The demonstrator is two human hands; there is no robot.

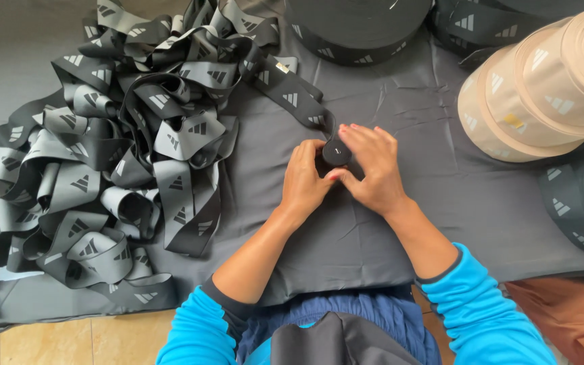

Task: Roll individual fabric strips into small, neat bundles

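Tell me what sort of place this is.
Probably a garment or sewing workshop. Both hands roll a small black roll of elastic band beside a loose grey heap of band, with big beige rolls on a grey cloth.

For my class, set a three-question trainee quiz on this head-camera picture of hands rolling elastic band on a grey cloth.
1. True or false: both hands grip the small black roll.
2. Which side of the grey cloth holds the loose heap of band? A) the person's left B) the person's right
3. What colour are the big rolls at upper right?

Key
1. True: the left hand and right hand close around it.
2. A
3. Beige.
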